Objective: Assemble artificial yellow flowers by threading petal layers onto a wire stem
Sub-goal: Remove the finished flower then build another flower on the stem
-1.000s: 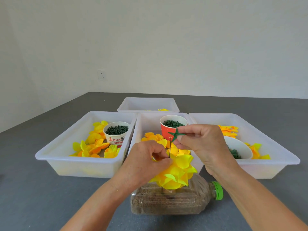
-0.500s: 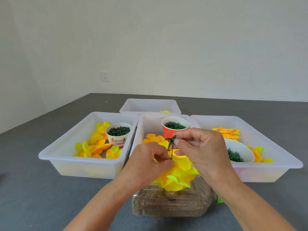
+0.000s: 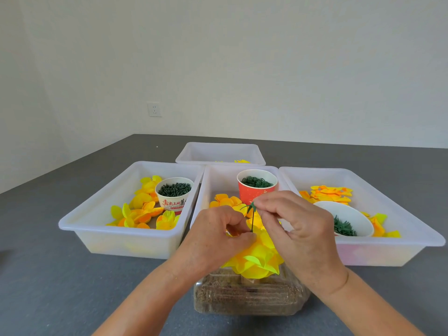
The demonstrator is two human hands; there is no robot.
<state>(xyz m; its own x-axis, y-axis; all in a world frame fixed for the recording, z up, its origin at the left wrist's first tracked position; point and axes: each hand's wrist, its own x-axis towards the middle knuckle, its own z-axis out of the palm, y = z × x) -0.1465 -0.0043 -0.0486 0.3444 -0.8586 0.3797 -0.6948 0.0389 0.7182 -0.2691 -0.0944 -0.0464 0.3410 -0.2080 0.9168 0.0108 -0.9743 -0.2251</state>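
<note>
Grey tabletop [image 3: 72, 275], white trays, and our two hands working a yellow flower just above a plastic bottle.

We see three white trays side by side with a fourth tray [image 3: 220, 154] behind: the left tray [image 3: 97, 229] holds yellow petals and a white cup [image 3: 174, 195] of dark green pieces, the middle tray [image 3: 208, 185] a red cup [image 3: 257, 187]. The grain-filled bottle [image 3: 249, 297] lies nearest us. Above it our left hand [image 3: 218, 236] pinches the yellow flower [image 3: 257, 260] at the base of the upright wire stem [image 3: 252, 220]. Our right hand [image 3: 298, 226] pinches a small green calyx [image 3: 249, 206] at the stem's top.
</note>
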